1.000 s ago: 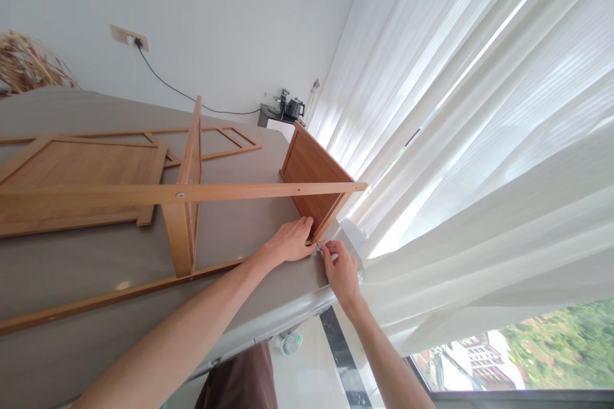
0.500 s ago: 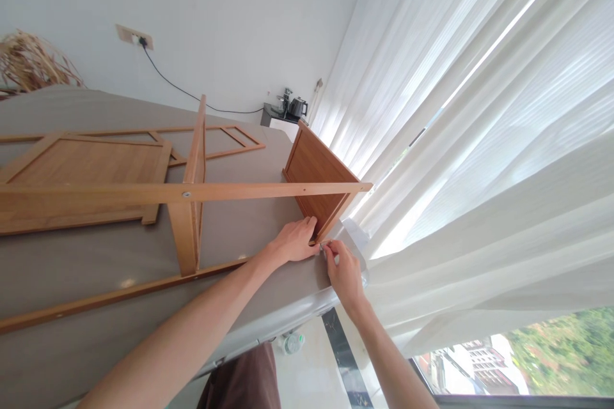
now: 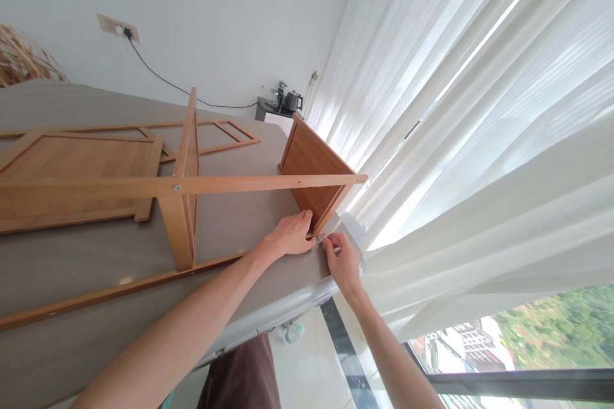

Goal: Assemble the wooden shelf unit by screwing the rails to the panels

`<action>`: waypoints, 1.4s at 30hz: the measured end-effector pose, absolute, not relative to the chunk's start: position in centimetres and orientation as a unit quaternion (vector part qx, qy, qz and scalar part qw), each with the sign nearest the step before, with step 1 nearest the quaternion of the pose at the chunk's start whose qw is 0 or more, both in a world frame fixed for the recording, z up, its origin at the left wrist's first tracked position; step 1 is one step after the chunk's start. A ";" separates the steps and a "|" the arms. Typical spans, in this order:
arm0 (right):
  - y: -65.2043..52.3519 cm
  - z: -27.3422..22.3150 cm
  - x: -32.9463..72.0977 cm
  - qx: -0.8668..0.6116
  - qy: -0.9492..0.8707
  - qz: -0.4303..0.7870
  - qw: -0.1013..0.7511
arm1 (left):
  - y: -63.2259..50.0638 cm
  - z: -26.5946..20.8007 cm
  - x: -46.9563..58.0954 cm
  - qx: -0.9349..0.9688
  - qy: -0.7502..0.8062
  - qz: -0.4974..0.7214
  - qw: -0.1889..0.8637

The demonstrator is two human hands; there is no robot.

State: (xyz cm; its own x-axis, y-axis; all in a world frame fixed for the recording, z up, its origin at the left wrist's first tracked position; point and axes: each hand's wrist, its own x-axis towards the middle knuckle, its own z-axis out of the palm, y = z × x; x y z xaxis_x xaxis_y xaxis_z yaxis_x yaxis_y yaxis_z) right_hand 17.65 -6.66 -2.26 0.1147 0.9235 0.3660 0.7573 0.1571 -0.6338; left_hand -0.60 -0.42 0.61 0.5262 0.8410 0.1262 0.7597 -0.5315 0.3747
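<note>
Upon a grey table is set a wooden frame, its end panel gripped at the near lower corner by the half-curled left hand. In the right hand, pinched nearly closed, a thin metal piece is held beside that corner; it is best kept straight while the panel is firmly braced.
</note>
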 end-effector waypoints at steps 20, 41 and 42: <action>-6.6 -2.0 17.2 -0.630 -0.681 0.075 0.364 | -0.5 1.1 -0.8 0.865 0.457 0.146 0.145; -6.8 -2.4 17.7 -0.610 -0.709 0.031 0.352 | -0.4 0.9 -0.7 0.863 0.463 0.150 0.138; -6.8 -2.4 17.8 -0.604 -0.718 0.021 0.346 | -0.4 0.8 -0.7 0.863 0.463 0.150 0.138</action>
